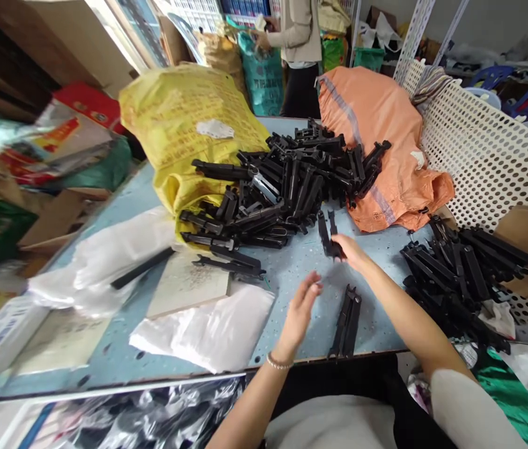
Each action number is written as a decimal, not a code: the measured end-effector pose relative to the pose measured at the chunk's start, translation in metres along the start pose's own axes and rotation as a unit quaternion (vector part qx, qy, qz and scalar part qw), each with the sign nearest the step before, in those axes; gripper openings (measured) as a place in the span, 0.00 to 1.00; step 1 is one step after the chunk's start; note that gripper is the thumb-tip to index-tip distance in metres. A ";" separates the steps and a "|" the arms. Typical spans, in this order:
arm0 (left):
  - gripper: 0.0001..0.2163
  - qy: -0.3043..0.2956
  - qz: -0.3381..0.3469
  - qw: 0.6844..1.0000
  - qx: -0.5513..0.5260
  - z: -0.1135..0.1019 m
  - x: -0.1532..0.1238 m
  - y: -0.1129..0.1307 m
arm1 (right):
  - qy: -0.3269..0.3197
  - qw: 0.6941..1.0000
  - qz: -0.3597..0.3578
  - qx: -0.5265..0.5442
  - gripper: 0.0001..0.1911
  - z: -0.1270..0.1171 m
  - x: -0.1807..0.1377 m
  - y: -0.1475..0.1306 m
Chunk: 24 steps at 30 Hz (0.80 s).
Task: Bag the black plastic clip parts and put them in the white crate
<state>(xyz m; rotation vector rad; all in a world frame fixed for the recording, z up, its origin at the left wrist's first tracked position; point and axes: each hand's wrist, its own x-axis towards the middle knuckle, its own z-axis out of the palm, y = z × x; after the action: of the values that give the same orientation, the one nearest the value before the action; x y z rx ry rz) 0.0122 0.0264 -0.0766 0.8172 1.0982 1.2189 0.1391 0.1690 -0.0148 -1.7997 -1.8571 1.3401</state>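
Observation:
My right hand (351,251) grips the near end of a black two-armed plastic part (324,234), whose arms point away from me. Just left of it, my left hand (302,307) hovers over the blue table with its fingers extended and nothing in them; a beaded bracelet circles that wrist. Between my forearms lies another black part (348,323), close to the front edge. Beyond my hands rises a big heap of similar black parts (292,181). A second pile of them (465,262) sits to the right.
A yellow sack (198,118) and an orange sack (376,137) flank the heap. White plastic bags (208,330) and a flat board (189,280) lie left on the table (118,199). A perforated white panel (502,162) borders the right. Another person (299,43) stands behind.

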 end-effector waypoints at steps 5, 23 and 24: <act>0.35 -0.119 -0.081 0.963 -0.229 0.006 0.013 0.049 | -0.215 0.969 -0.079 0.096 0.29 0.016 -0.094 0.033; 0.30 0.013 -0.061 0.990 -0.126 0.024 -0.013 0.082 | 0.021 0.918 -0.339 -0.204 0.28 0.005 -0.125 0.016; 0.30 0.004 -0.070 0.988 -0.137 0.023 -0.013 0.083 | 0.045 0.885 -0.395 -0.243 0.25 0.011 -0.132 0.021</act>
<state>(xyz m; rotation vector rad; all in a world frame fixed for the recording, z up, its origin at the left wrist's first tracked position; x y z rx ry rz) 0.0090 0.0312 0.0105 0.5170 0.9525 1.2223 0.1740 0.0439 0.0190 -0.9737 -2.5944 0.5076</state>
